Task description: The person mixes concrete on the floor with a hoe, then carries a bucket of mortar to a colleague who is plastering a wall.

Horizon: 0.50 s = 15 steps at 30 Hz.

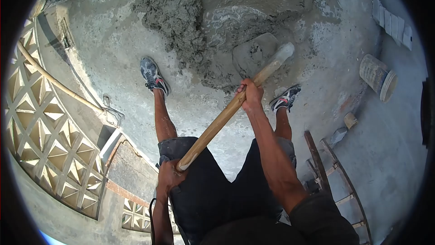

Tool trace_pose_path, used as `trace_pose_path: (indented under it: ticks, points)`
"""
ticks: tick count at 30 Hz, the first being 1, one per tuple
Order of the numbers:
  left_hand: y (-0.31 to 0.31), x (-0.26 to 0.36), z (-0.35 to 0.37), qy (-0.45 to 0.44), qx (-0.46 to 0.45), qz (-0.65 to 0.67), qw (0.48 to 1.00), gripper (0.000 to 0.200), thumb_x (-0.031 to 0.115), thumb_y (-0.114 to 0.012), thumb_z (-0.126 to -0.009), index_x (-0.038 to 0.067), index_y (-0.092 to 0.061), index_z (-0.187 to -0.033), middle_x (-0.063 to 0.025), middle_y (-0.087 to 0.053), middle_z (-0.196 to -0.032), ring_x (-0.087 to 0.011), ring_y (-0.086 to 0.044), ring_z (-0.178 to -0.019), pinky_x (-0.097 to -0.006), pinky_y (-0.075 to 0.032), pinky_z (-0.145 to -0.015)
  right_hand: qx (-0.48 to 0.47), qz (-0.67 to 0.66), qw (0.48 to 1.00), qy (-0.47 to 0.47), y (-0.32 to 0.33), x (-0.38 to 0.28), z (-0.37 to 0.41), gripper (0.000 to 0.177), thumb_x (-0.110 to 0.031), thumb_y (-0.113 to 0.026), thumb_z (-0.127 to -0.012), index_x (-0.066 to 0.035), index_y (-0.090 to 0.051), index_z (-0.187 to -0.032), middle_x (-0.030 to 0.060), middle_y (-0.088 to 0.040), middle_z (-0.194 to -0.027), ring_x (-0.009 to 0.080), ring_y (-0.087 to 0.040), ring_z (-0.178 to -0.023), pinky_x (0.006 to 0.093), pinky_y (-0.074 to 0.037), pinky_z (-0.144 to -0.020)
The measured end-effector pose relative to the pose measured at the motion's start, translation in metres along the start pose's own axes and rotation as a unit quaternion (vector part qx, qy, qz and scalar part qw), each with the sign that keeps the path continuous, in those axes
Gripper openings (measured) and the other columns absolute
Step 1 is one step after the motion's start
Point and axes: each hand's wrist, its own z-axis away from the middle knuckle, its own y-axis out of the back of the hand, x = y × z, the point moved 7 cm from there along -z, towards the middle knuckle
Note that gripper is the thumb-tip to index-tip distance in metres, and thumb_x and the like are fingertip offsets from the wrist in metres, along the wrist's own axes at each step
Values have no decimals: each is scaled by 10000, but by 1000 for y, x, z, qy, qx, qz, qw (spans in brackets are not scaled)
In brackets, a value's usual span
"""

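Note:
A hoe with a long wooden handle (222, 118) slants across my front. Its wide, mortar-smeared blade (254, 53) rests at the near edge of a heap of wet grey mortar (176, 9). My right hand (250, 94) is wrapped round the handle a short way below the head. Close to my left thigh, my left hand (170, 174) grips the butt end of the handle, its fingers partly hidden. A wetter, smoother patch of mortar (235, 16) lies beyond the blade.
My feet stand apart on the concrete floor (122, 41). A stained bucket (375, 72) lies on its side at right, below several pale stacked pieces (392, 22). A wooden ladder (346, 177) is at lower right. Patterned openwork blocks (50, 131) and a pole (59, 82) line the left.

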Motion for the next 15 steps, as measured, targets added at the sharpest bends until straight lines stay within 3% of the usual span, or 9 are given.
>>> trace_pose_path:
  ticks: [3, 5, 9, 11, 12, 15]
  points:
    - [3, -11, 9, -54, 35, 26, 998, 227, 180, -747, -687, 68, -735, -885, -170, -691, -749, -331, -689, -727, -384, -550, -656, -38, 8, 996, 77, -53, -44, 68, 135, 11, -595, -775, -20, -464, -785, 61, -460, -620, 168, -471, -459, 346, -433, -421]
    - [-4, 13, 2, -77, 64, 63, 993, 232, 185, -741, -691, 67, -726, -891, -158, -687, -733, -327, -689, -704, -383, -547, -637, -64, 43, 987, 138, -91, -87, 96, 109, 1, -592, -767, -12, -485, -761, 59, -457, -618, 159, -459, -463, 333, -434, -429]
    - [-34, 82, -70, -88, 54, 192, 976, 208, 224, -725, -768, 46, -698, -871, -159, -676, -712, -315, -686, -668, -375, -527, -599, -113, 198, 936, 270, -192, -160, 72, 102, -5, -580, -772, -12, -484, -805, 63, -489, -629, 145, -495, -481, 309, -439, -419]
    - [-88, 95, -99, -66, -10, 318, 946, 259, 231, -725, -806, -9, -634, -773, -78, -591, -585, -136, -546, -529, -329, -442, -523, -112, 310, 895, 301, -221, -156, 41, 115, -47, -592, -775, 7, -506, -830, 73, -519, -623, 151, -517, -475, 318, -458, -428]
    - [-117, 99, -100, -64, -22, 380, 922, 292, 222, -727, -810, -11, -584, -708, -39, -541, -570, -103, -473, -529, -322, -407, -505, -96, 369, 878, 289, -220, -139, 25, 133, -59, -593, -776, 17, -510, -847, 75, -524, -618, 152, -519, -468, 318, -459, -427]
    - [-165, 110, -60, 31, -84, 494, 865, 272, 181, -745, -811, 30, -561, -678, 18, -532, -598, -70, -449, -533, -288, -378, -488, -58, 503, 829, 240, -185, -77, -22, 217, -86, -596, -781, 56, -515, -924, 102, -558, -624, 172, -557, -469, 324, -468, -419]
